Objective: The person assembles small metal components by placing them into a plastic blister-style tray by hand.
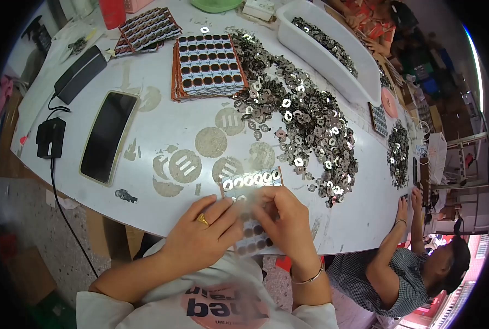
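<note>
A card sheet (251, 180) lies at the table's near edge under my hands. Shiny metal discs with cut-out centres fill its far row, while dark round spots show on its near part. My left hand (205, 227), wearing a gold ring, rests over the sheet's left side with its fingers curled together; what they hold, if anything, is hidden. Over the right side, my right hand (284, 216) has thumb and fingertips pinched at the middle of the sheet. Blur at the fingertips hides what is between them.
A heap of loose metal discs (316, 129) spreads to the right. Beyond it stands a white bin (373, 79) of more pieces. A stack of sheets (209, 66) lies ahead. Left are a phone (108, 137) and a black box (80, 75). A co-worker (398, 274) works at right.
</note>
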Tool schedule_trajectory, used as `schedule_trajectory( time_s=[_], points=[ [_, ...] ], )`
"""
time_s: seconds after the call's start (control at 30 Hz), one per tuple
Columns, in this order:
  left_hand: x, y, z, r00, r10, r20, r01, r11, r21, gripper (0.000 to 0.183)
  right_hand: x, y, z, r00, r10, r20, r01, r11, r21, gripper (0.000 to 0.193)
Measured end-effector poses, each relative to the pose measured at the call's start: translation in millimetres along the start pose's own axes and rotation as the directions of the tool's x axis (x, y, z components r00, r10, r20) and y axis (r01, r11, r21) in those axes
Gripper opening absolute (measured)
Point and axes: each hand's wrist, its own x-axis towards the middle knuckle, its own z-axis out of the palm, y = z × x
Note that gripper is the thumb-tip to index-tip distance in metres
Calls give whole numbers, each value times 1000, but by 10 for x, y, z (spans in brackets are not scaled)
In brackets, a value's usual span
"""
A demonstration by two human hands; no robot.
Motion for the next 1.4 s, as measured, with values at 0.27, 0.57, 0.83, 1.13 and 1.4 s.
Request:
schedule_trajectory(
  time_s=[0.27, 0.57, 0.83, 1.13, 1.4],
  points=[
    [14, 15, -15, 1000, 1, 7, -1, 1000, 20, 15, 79, -75, -33, 994, 82, -72, -83, 996, -11, 24],
    [5, 63, 8, 1000, -22, -13, 22, 1000, 15, 17, 60, -18, -48, 998, -60, 19, 61, 996, -70, 22],
    [27, 13, -102, 771, -526, 358, 460, 72, -885, 18, -91, -37, -12, 995, 83, -58, -68, 971, 229, 24],
    [62, 32, -183, 793, -410, 450, 471, -54, -880, 17, -209, -305, -39, 996, -25, -83, 61, 882, 468, 33],
    [113, 28, -139, 838, -388, 385, 368, -121, -922, 22, -190, -77, -11, 998, -62, -22, 64, 834, 548, 24]
  ],
)
